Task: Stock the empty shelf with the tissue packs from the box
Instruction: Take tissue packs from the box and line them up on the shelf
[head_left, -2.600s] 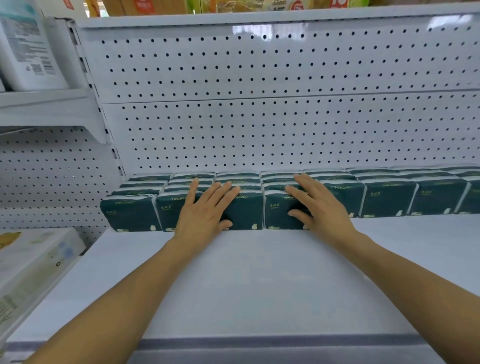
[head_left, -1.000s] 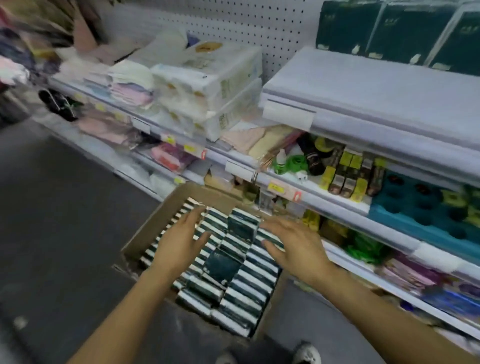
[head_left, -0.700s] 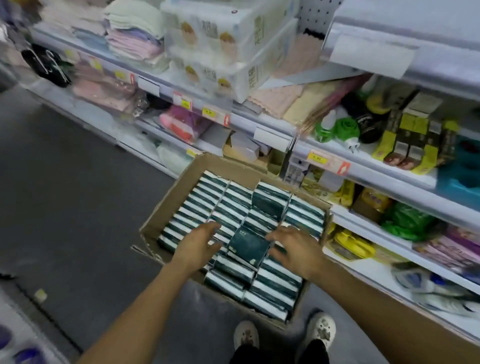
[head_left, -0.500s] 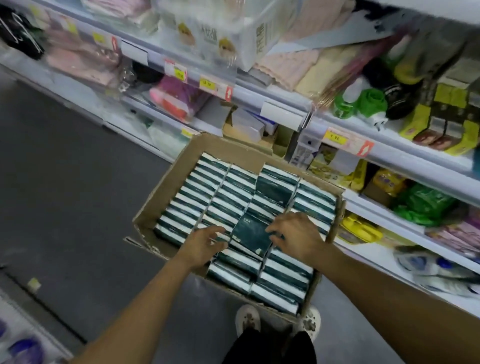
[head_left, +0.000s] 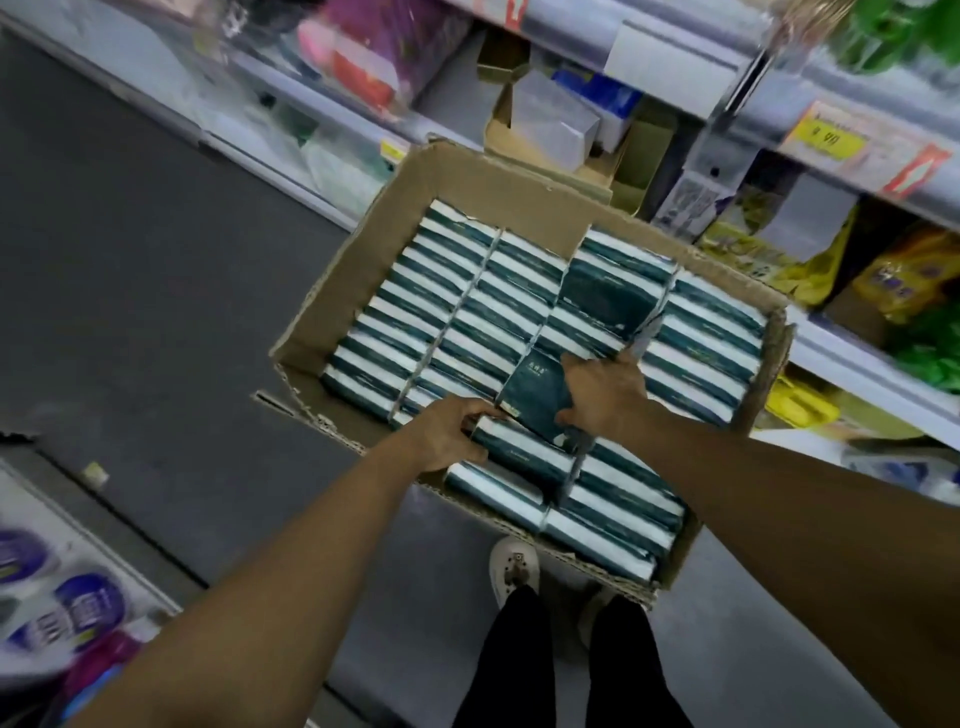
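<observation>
Head view looks down into the brown cardboard box (head_left: 457, 192) on the grey floor, packed with rows of dark green, white-edged tissue packs (head_left: 441, 312). Picking is the step in hand. Left hand (head_left: 454, 434) curls its fingers round one pack on edge near the box's near wall; right hand (head_left: 605, 397) grips a tilted dark green pack (head_left: 537, 395) beside it. Next, both packs need lifting clear and carrying up to the shelf, which is out of sight.
</observation>
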